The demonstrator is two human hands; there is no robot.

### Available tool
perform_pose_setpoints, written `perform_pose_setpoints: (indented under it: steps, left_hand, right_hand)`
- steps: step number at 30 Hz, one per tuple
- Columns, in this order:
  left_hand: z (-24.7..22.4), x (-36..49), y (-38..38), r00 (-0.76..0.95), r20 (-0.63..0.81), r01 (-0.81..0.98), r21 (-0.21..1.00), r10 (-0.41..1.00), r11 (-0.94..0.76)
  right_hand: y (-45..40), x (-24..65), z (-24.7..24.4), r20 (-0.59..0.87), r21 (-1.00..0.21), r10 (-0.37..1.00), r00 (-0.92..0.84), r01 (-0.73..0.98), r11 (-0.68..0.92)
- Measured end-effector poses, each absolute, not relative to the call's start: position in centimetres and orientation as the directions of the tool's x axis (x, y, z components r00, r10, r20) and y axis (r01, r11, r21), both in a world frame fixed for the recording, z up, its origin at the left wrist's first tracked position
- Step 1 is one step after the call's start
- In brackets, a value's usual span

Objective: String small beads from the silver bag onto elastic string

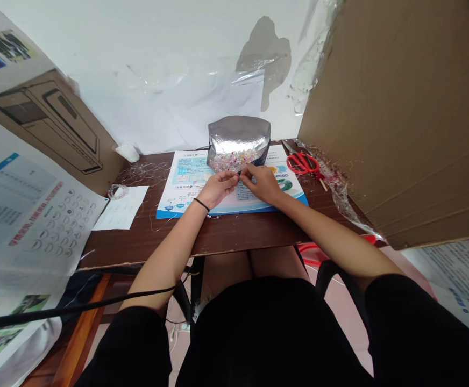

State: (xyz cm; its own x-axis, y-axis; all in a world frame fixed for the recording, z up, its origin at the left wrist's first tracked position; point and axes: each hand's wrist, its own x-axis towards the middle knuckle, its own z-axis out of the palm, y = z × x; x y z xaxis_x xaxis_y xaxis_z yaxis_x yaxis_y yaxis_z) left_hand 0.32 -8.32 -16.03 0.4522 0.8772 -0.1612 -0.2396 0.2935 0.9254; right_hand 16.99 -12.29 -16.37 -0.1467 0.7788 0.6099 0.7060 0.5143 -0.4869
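My left hand, with a black band on its wrist, is closed in a pinch over the printed sheet. Its fingertips meet those of my right hand, which is pinched too. Whatever lies between the fingertips is too small to make out. Right behind both hands stands an open silver pouch with many small pink, white and yellow beads in its lower front. The blue and white printed sheet lies flat under my hands. A few tiny white beads rest near its front edge.
Red-handled scissors lie right of the sheet, beside crumpled clear plastic. On the left are tangled clear thread, a beaded ring and white paper. Cardboard walls flank the brown table. A black cable crosses my left arm.
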Motion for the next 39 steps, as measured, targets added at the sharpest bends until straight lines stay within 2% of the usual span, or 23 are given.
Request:
perform_pose_setpoints:
  steps: [26,33,39]
  left_hand:
    - [-16.60,0.42,-8.10,0.487,-0.120,-0.221,0.941,0.865,0.255]
    - [-16.71,0.54,-8.25,0.445,-0.084,-0.195,0.963,0.892,0.188]
    - [-16.43,0.79,-8.46,0.375,-0.061,-0.175,0.975,0.925,0.136]
  right_hand:
    - [-12.26,16.98,-16.31,0.578,-0.510,0.795,-0.185,0.679,0.529]
    - [-12.48,16.97,-16.38,0.535,-0.600,0.826,-0.180,0.608,0.521]
    - [-12.26,17.04,-16.63,0.573,-0.585,0.809,-0.133,0.625,0.517]
